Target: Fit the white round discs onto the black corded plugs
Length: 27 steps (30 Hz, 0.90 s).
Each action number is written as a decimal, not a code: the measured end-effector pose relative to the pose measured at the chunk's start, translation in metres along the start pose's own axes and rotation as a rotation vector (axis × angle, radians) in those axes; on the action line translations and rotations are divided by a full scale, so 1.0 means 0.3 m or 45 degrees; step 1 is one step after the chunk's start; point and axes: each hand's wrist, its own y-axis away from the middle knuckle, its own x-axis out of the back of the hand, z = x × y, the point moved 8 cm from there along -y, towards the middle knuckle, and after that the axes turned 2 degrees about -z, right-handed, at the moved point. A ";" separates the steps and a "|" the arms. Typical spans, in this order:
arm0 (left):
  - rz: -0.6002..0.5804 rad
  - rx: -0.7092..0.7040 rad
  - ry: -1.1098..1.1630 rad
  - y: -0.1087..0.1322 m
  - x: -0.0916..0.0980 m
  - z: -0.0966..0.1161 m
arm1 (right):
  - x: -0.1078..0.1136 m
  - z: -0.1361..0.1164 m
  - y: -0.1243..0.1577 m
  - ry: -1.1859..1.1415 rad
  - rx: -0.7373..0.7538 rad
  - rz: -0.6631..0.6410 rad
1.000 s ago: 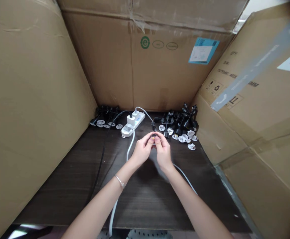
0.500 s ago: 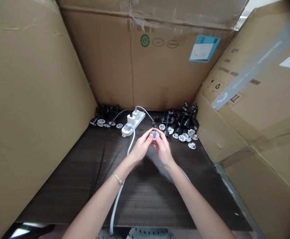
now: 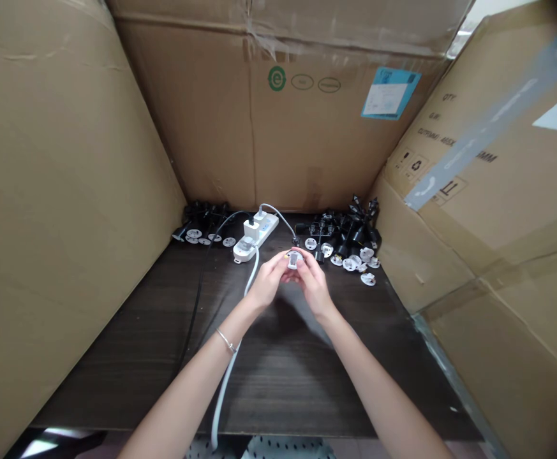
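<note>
A small round white disc (image 3: 294, 259) with a grey rectangular patch is held above the dark table, between the fingertips of both hands. My left hand (image 3: 269, 278) grips its left side, with the thumb on the face. From the right, my right hand (image 3: 312, 280) pinches the other side, thumb also on the face. Fingers behind the disc are partly hidden. Just beyond the fingertips, a thin cable ends at a small dark connector (image 3: 296, 241); whether it joins the disc I cannot tell.
Behind my hands lies a white power strip (image 3: 240, 252) with plugs and cables. Black parts with white discs lie at the back left (image 3: 193, 234) and back right (image 3: 353, 263). Cardboard walls (image 3: 201, 115) enclose the table (image 3: 129, 357) on three sides. A white cable (image 3: 224, 389) runs beneath my left forearm.
The disc has shifted slightly left and turned a little in my fingers. My left fingers have moved slightly down its edge. Both hands keep hold of it.
</note>
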 end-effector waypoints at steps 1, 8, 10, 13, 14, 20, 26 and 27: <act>0.005 0.008 0.022 0.000 0.000 0.002 | -0.003 -0.003 0.000 -0.017 -0.002 -0.004; 0.072 0.014 -0.050 0.018 -0.008 0.015 | 0.013 -0.012 0.016 0.033 0.067 0.146; 0.114 -0.003 -0.090 0.022 -0.003 0.017 | 0.018 -0.010 0.018 0.053 0.084 0.164; 0.164 -0.017 -0.127 0.023 0.006 0.021 | 0.020 -0.006 0.014 0.080 0.088 0.144; 0.163 -0.013 -0.128 0.022 0.008 0.021 | 0.019 -0.006 0.011 0.087 0.086 0.127; 0.114 -0.003 -0.164 0.010 0.008 0.028 | 0.021 -0.005 -0.006 0.006 0.049 0.078; 0.086 0.008 -0.137 0.012 -0.004 0.005 | 0.036 0.004 -0.006 -0.010 0.018 0.118; 0.086 0.017 -0.118 0.013 -0.006 -0.001 | 0.038 0.005 -0.006 -0.014 0.011 0.117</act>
